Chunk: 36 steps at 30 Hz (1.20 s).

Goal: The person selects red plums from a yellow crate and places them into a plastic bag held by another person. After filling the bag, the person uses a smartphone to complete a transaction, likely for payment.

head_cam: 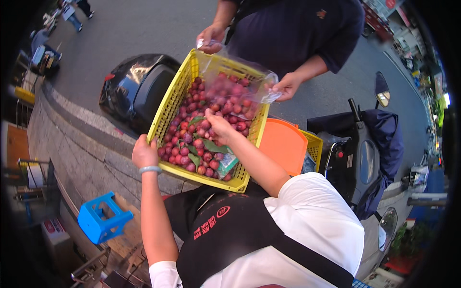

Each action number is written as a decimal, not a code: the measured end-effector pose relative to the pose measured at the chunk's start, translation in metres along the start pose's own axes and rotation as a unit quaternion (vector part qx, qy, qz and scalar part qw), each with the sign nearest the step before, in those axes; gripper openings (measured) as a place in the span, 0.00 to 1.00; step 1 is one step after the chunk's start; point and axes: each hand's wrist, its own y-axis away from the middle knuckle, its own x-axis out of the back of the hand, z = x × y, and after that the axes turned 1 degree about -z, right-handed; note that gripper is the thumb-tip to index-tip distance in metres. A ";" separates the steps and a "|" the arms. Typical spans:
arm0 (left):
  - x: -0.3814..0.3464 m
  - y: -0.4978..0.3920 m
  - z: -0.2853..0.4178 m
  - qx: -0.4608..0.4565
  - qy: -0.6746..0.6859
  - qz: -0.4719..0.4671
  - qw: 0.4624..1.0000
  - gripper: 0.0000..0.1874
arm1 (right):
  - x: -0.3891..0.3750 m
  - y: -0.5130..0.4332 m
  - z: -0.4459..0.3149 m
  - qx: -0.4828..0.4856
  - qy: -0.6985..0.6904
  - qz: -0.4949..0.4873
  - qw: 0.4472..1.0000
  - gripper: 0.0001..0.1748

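Observation:
A yellow perforated plastic crate (pixel 212 180) holds many dark red plums (pixel 191 144) with several green leaves (pixel 215 147) among them. My left hand (pixel 145 151), with a pale bangle at the wrist, grips the crate's left edge. My right hand (pixel 219 126) reaches in over the plums, its fingers on some of them; whether it grasps one is unclear. A person in a dark shirt stands across the crate and holds a clear plastic bag (pixel 234 75) stretched between two hands over its far part. A green and white printed packet (pixel 227 162) lies among the plums near my side.
A black scooter's rear (pixel 140 90) stands left of the crate, and another scooter (pixel 363 162) is at the right. An orange lid or tray (pixel 282 144) and another yellow crate (pixel 314 144) are beside my right arm. A blue plastic stool (pixel 102 217) is at lower left.

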 end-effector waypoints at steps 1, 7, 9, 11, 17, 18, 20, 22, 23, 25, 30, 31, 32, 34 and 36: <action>-0.001 0.000 0.001 0.011 -0.020 -0.002 1.000 0.14 | 0.000 0.002 -0.003 0.009 -0.014 -0.013 1.000 0.36; 0.004 0.002 0.007 0.040 -0.015 -0.001 0.999 0.13 | -0.008 0.023 -0.015 0.019 0.047 -0.061 0.997 0.39; 0.006 0.002 0.008 0.035 -0.010 -0.005 0.999 0.13 | -0.003 0.034 -0.027 0.034 0.237 -0.090 0.967 0.30; 0.007 0.001 0.009 0.037 -0.007 -0.004 0.999 0.13 | 0.001 0.048 -0.033 0.063 0.493 -0.072 0.865 0.20; 0.006 0.001 0.009 0.035 -0.005 0.000 0.999 0.13 | 0.010 0.067 -0.068 0.090 0.699 0.084 0.705 0.22; 0.006 0.001 0.009 0.038 -0.006 -0.004 0.999 0.13 | 0.009 0.066 -0.071 0.096 0.717 0.108 0.682 0.22; 0.007 0.000 0.009 0.038 -0.007 -0.007 0.999 0.13 | 0.002 0.056 -0.076 0.153 0.709 0.095 0.682 0.21; 0.007 -0.001 0.009 0.038 -0.005 -0.006 0.999 0.12 | -0.005 0.034 -0.077 0.213 0.715 0.074 0.661 0.19; 0.007 -0.001 0.009 0.040 -0.005 -0.007 0.999 0.12 | -0.010 0.015 -0.077 0.204 0.731 0.068 0.647 0.18; 0.008 -0.001 0.009 0.042 -0.011 -0.013 0.999 0.12 | -0.021 -0.035 -0.073 0.224 0.763 0.052 0.604 0.16; 0.010 -0.001 0.012 0.054 -0.016 -0.021 0.998 0.12 | -0.029 -0.140 -0.047 0.163 0.841 -0.016 0.515 0.17; 0.011 -0.002 0.012 0.059 -0.020 -0.028 0.998 0.13 | -0.029 -0.152 -0.041 0.144 0.844 -0.027 0.515 0.19; 0.011 -0.002 0.012 0.066 -0.022 -0.037 0.997 0.13 | -0.030 -0.161 -0.036 0.118 0.832 -0.047 0.540 0.24; 0.012 -0.003 0.012 0.074 -0.017 -0.045 0.996 0.13 | -0.030 -0.164 -0.027 0.123 0.791 -0.029 0.599 0.27; 0.011 -0.003 0.012 0.075 -0.017 -0.041 0.996 0.13 | -0.033 -0.160 -0.025 0.106 0.791 -0.024 0.602 0.30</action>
